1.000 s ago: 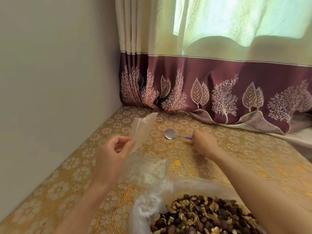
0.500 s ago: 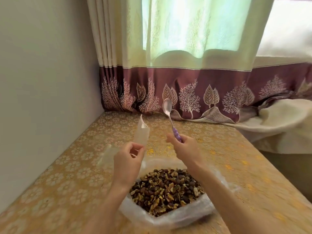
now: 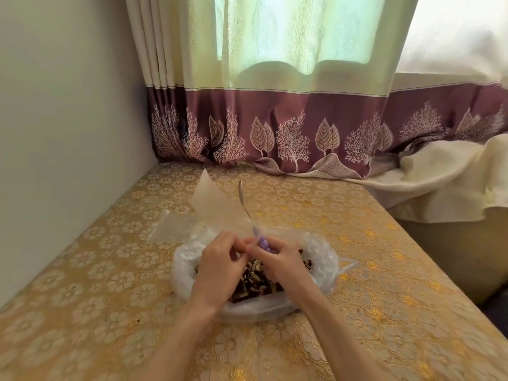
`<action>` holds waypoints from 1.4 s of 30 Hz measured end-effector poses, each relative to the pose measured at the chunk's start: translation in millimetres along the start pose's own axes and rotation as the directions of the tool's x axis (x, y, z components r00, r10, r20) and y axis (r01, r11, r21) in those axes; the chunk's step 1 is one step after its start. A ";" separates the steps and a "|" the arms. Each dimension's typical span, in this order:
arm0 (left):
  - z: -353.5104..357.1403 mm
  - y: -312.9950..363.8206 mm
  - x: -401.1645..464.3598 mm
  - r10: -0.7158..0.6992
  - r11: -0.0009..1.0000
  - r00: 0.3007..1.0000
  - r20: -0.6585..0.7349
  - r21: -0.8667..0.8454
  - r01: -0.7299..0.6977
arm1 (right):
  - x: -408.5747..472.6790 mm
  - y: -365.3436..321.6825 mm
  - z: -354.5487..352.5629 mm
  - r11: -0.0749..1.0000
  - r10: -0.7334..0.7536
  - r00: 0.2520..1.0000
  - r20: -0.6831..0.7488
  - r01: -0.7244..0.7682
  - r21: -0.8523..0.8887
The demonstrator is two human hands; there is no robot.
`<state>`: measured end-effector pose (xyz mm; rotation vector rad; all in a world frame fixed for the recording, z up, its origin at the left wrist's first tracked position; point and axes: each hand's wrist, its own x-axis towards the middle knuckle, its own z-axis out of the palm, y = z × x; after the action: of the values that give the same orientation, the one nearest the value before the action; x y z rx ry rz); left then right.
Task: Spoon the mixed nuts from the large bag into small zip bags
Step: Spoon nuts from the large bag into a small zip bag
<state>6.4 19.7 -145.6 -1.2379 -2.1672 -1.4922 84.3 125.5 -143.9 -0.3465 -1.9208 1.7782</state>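
Observation:
The large clear bag (image 3: 320,261) of mixed nuts (image 3: 254,281) lies open on the table. Both hands are together just above it. My left hand (image 3: 220,264) pinches the lower edge of a small clear zip bag (image 3: 213,203), which stands up and away from me. My right hand (image 3: 277,261) grips the purple handle of a metal spoon (image 3: 242,198); the bowl points up and away, behind the small bag. Right fingertips also touch the small bag's edge next to my left fingers.
More flat small zip bags (image 3: 171,225) lie on the gold floral tablecloth (image 3: 384,270) left of the big bag. A wall runs along the left side. A curtain (image 3: 275,127) hangs at the far end. The table's right edge drops off beside cream fabric (image 3: 439,177).
My right hand lifted the spoon off the table, then came down to meet my left hand over the nuts. The small bag now stands between the two hands.

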 end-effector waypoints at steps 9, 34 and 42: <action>-14.0 -8.8 6.6 -0.097 0.970 0.975 0.198 -0.199 0.137 | -3.2 7.1 -5.7 0.993 0.027 1.000 -0.006 -0.026 0.113; -12.1 -1.2 -0.3 0.446 0.864 0.895 0.023 0.249 -0.437 | 1.3 9.0 -8.7 0.957 -0.185 0.844 -0.504 0.039 -0.286; -26.2 -7.5 11.5 -0.161 0.979 0.984 -0.074 -0.141 0.149 | 1.3 -1.1 -23.8 0.968 0.093 0.976 -0.195 -0.043 0.247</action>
<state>-13.1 2.3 -131.8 -1.0430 -2.1816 -1.7472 95.6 146.4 -141.9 -0.4931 -1.5476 1.9145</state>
